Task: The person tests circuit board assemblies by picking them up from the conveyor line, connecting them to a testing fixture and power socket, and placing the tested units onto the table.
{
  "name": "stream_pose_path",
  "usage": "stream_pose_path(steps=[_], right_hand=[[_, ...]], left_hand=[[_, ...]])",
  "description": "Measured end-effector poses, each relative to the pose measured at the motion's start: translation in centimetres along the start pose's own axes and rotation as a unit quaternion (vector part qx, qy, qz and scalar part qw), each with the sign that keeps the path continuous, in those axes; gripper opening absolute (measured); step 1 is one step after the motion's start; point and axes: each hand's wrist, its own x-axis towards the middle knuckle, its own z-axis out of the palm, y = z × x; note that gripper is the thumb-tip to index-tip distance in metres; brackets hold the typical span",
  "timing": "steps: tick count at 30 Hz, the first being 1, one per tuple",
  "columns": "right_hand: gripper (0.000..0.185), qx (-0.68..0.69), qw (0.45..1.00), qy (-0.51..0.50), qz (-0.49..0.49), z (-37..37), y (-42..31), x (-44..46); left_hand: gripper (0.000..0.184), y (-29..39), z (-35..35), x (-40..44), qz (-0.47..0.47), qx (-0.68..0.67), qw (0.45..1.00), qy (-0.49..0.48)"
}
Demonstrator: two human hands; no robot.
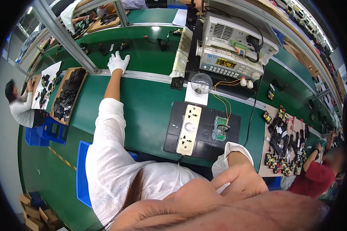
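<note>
My left hand [118,62], in a white glove, reaches far forward over the metal rail onto the green conveyor belt. Its fingers are spread and hold nothing. Just beyond the fingertips lie a small circuit assembly [123,46] and a white slip [112,47]. My bare right hand [243,178] is raised against my face, its fingers curled and partly hidden; nothing shows in it. In front of me a black board [206,133] carries a cream socket strip [189,130] and a green circuit board [220,129] with yellow wires.
A bench power meter [231,63] with a lit display stands behind the board, beside a clear glass bulb [201,84]. Cabled circuit assemblies [283,142] cover a sheet at right, near a co-worker in red [316,173]. A tray of black parts [68,94] sits at left, near another person.
</note>
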Motion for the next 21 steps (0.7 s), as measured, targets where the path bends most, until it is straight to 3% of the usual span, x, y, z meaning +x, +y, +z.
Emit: stream_pose_path(steps=[6,11,13,17,21], right_hand=[[0.015,-0.017,1.000,-0.009,0.017,-0.7,-0.3,-0.2],[0.014,-0.045,0.999,-0.016,-0.024,-1.4,0.2,-0.4],[0.014,-0.046,0.998,-0.015,-0.027,-1.5,0.4,-0.6],[0.013,-0.057,0.998,-0.017,-0.019,-1.6,1.0,-0.6],[0.014,-0.109,0.994,-0.015,-0.007,-1.8,1.2,0.0]], left_hand=[[0.085,0.7,0.4,1.1,0.008,-0.027,1.000,0.014],[0.086,0.9,1.0,1.9,0.023,-0.014,0.999,0.038],[0.082,0.8,1.5,2.2,0.063,-0.020,0.994,0.087],[0.073,1.3,2.5,3.7,0.150,0.070,0.983,0.084],[0.076,1.5,4.0,5.0,0.129,0.002,0.989,0.071]])
